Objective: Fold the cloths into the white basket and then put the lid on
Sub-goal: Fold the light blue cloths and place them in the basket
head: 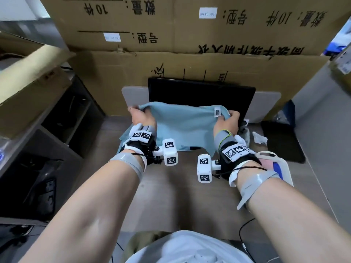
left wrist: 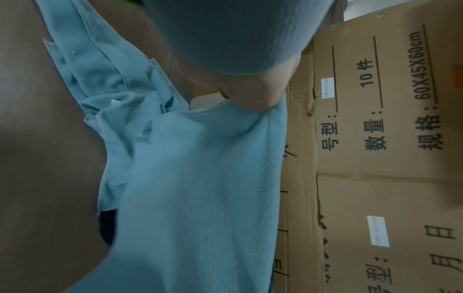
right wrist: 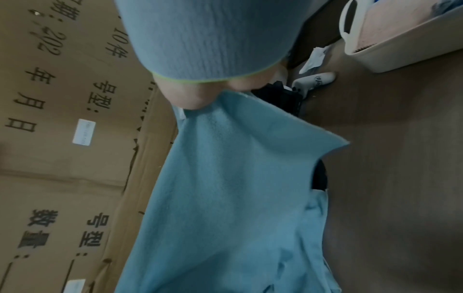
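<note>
A light blue cloth point(head: 182, 126), plain and without pattern, is held up; a small white label with dark print point(head: 217, 112) is sewn at its upper right edge. The table point(head: 182, 196) is brown with a faint wood grain. A white basket point(head: 284, 168) is seen at the right, with pink and deep blue cloth inside. Grey bands and white blocks printed with black-and-white square codes point(head: 171, 151) are worn on both wrists. Tan cardboard boxes point(head: 209, 25) with black printed characters and white stickers fill the background. A black monitor point(head: 199, 93) is seen behind the cloth.
</note>
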Demonstrator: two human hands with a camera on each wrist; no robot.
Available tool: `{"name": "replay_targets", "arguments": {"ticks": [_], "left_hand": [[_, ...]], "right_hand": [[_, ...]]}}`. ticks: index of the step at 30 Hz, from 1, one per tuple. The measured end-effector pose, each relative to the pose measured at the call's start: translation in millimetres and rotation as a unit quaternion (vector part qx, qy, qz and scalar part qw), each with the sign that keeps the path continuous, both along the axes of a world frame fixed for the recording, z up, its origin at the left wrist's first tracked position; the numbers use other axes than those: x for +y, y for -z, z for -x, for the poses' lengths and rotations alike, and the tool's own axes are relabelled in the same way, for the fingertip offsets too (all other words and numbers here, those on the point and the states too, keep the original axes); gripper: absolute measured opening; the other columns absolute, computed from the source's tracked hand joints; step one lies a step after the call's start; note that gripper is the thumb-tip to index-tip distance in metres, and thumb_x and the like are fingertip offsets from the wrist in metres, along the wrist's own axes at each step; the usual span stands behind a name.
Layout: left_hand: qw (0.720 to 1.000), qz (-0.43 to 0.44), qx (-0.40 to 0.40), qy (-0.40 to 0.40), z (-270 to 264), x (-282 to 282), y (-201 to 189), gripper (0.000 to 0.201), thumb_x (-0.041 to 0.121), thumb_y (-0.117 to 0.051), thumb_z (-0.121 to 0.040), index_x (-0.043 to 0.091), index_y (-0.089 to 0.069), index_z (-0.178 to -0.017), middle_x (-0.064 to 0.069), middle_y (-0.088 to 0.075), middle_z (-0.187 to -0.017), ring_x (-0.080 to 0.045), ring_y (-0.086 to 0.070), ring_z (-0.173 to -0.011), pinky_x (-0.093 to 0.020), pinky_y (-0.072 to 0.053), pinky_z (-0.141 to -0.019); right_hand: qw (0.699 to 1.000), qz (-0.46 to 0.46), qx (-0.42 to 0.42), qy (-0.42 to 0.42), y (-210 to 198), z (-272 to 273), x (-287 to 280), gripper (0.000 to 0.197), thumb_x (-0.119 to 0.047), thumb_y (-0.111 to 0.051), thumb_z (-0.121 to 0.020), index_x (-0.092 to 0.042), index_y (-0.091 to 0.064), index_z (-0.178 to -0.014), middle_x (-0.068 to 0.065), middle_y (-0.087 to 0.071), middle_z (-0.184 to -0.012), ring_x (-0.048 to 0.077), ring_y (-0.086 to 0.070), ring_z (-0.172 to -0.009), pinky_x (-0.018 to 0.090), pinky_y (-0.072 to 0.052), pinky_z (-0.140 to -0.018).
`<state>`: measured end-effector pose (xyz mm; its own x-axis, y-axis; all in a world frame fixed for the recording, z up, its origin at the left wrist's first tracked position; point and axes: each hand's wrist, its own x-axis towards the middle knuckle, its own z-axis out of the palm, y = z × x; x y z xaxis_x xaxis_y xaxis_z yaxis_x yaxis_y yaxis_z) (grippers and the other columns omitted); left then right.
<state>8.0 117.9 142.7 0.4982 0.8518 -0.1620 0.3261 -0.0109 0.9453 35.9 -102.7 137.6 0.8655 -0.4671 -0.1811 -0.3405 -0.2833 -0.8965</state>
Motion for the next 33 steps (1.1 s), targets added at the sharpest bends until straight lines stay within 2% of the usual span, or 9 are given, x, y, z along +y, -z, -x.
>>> {"name": "replay_targets", "arguments": {"ticks": [3,5,10,14,18,21,24,27,33], "left_hand": [[0.999,-0.025,0.022,0.030,21,-2,15,0.030,0.031,-0.057,-0.092,0.013,-0.052,-0.116,-0.006,-0.064,-0.109,-0.022,-0.056,-0.088,-0.025,-0.037,-0.076],[0.996,-0.048,0.055,0.060,36,1,34,0.026,0.034,-0.054,-0.093,0.016,-0.056,-0.111,-0.007,-0.066,-0.104,-0.027,-0.061,-0.091,-0.027,-0.040,-0.074],[0.978,-0.073,0.168,0.101,78,3,91,0.030,0.032,-0.048,-0.096,0.009,-0.059,-0.113,-0.018,-0.067,-0.105,-0.038,-0.062,-0.098,-0.037,-0.044,-0.079],[0.955,-0.071,0.266,0.113,111,-3,123,0.032,0.032,-0.044,-0.098,0.009,-0.059,-0.113,-0.022,-0.066,-0.112,-0.039,-0.061,-0.103,-0.039,-0.045,-0.085],[0.939,-0.059,0.318,0.114,140,-9,140,0.032,0.028,-0.042,-0.099,0.007,-0.058,-0.116,-0.022,-0.065,-0.115,-0.039,-0.060,-0.106,-0.039,-0.044,-0.087],[0.945,-0.055,0.310,0.092,140,-9,135,0.032,0.028,-0.041,-0.100,0.007,-0.057,-0.117,-0.022,-0.064,-0.117,-0.039,-0.059,-0.108,-0.039,-0.043,-0.088],[0.956,-0.070,0.273,0.078,126,-4,117,0.031,0.030,-0.038,-0.101,0.008,-0.055,-0.116,-0.023,-0.065,-0.114,-0.040,-0.059,-0.104,-0.039,-0.042,-0.083],[0.970,-0.092,0.212,0.077,105,-1,86,0.030,0.034,-0.035,-0.102,0.012,-0.051,-0.115,-0.020,-0.065,-0.109,-0.038,-0.060,-0.098,-0.035,-0.037,-0.073],[0.990,-0.093,0.106,0.018,59,8,22,0.028,0.036,-0.033,-0.101,0.017,-0.048,-0.115,-0.012,-0.061,-0.095,-0.030,-0.054,-0.081,-0.030,-0.033,-0.070]], "right_hand": [[1.000,0.003,0.024,0.005,22,13,-6,0.024,-0.018,-0.043,-0.095,-0.014,-0.055,-0.115,0.015,-0.065,-0.102,0.036,-0.060,-0.091,0.037,-0.042,-0.071],[0.998,0.012,0.057,0.010,40,27,-11,0.028,-0.018,-0.043,-0.095,-0.009,-0.060,-0.115,0.020,-0.064,-0.111,0.037,-0.059,-0.098,0.033,-0.037,-0.071],[0.983,0.029,0.177,0.040,93,78,-21,0.035,-0.023,-0.042,-0.094,-0.003,-0.065,-0.111,0.022,-0.064,-0.116,0.040,-0.058,-0.103,0.038,-0.045,-0.082],[0.974,0.063,0.218,0.013,121,111,-31,0.035,-0.015,-0.042,-0.097,0.009,-0.058,-0.117,0.031,-0.057,-0.123,0.043,-0.055,-0.110,0.042,-0.041,-0.085],[0.966,0.074,0.249,0.009,138,138,-37,0.038,-0.021,-0.039,-0.100,0.008,-0.057,-0.118,0.030,-0.057,-0.123,0.043,-0.055,-0.111,0.041,-0.041,-0.085],[0.970,0.056,0.238,0.005,138,137,-36,0.038,-0.028,-0.039,-0.099,0.000,-0.059,-0.116,0.025,-0.060,-0.119,0.041,-0.057,-0.108,0.039,-0.043,-0.085],[0.986,0.029,0.164,0.001,123,121,-33,0.038,-0.032,-0.038,-0.100,-0.004,-0.058,-0.116,0.021,-0.061,-0.119,0.038,-0.057,-0.109,0.037,-0.043,-0.089],[0.996,0.021,0.089,0.003,90,93,-25,0.036,-0.032,-0.035,-0.102,-0.004,-0.055,-0.112,0.021,-0.062,-0.110,0.037,-0.058,-0.100,0.033,-0.038,-0.075],[0.999,0.024,-0.026,0.016,23,41,-7,0.038,-0.040,-0.032,-0.102,-0.014,-0.055,-0.118,0.019,-0.064,-0.107,0.039,-0.059,-0.093,0.030,-0.032,-0.067]]}}
